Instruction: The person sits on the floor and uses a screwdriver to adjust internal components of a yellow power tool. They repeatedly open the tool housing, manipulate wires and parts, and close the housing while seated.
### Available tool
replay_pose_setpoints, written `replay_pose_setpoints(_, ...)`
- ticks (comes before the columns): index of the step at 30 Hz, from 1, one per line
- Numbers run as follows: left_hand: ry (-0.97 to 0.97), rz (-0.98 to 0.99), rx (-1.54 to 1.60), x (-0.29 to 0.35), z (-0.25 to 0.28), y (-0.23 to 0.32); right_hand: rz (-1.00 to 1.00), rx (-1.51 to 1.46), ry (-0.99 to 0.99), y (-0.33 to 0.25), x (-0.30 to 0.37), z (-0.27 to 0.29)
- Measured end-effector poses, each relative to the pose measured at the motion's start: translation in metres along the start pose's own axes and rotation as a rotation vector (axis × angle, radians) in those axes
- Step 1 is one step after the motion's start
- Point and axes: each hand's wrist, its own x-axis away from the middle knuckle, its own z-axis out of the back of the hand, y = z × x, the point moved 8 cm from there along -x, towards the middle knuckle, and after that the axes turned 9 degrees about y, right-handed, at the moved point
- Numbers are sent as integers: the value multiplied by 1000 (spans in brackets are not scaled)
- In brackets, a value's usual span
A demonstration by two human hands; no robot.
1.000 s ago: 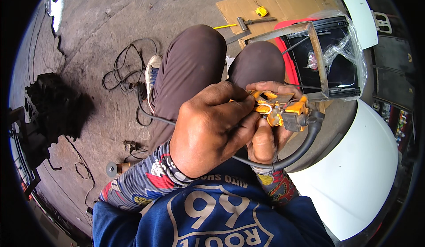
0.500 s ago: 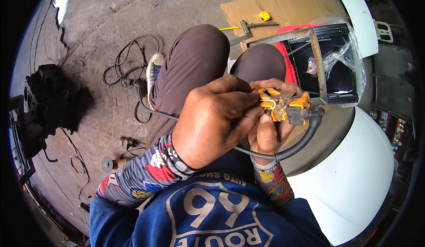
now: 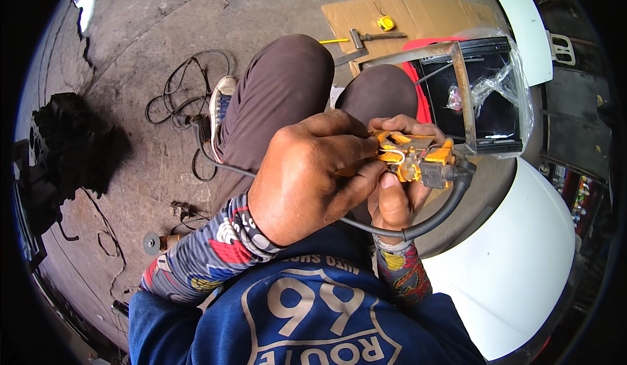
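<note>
An opened yellow-and-black electrical housing lies in my right hand, its inside facing up and a loop of white wire showing. My right thumb presses along the near side, and the fingers curl round the far side. From the left, my left hand closes thumb and fingertips at the housing's left end. What sits in that pinch is hidden by the fingers. A thick black cable leaves the housing's right end, curves beneath both hands and runs off to the left.
A coiled cord and a grinder with a disc lie on the floor at left, near a dark engine block. Ahead right are cardboard, a hammer, a tape measure and a metal frame. A white panel stands at right.
The view has shifted slightly, so everything appears a little further left. Both hands keep their hold at the housing, with only slight finger movement.
</note>
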Motion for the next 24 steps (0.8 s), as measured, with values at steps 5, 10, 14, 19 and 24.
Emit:
replay_pose_setpoints(5,12,8,-8,-2,-1,2,21,9,1,0,2,-3)
replay_pose_setpoints(10,58,37,1,-4,0,2,62,16,-10,-1,2,-6)
replay_pose_setpoints(14,40,51,-29,-3,-2,2,56,35,-20,2,3,-5)
replay_pose_setpoints(19,-18,90,-47,-6,-4,-2,3,40,12,3,0,-3)
replay_pose_setpoints(24,-107,156,50,-5,-1,-16,5,31,-76,-5,-6,-3)
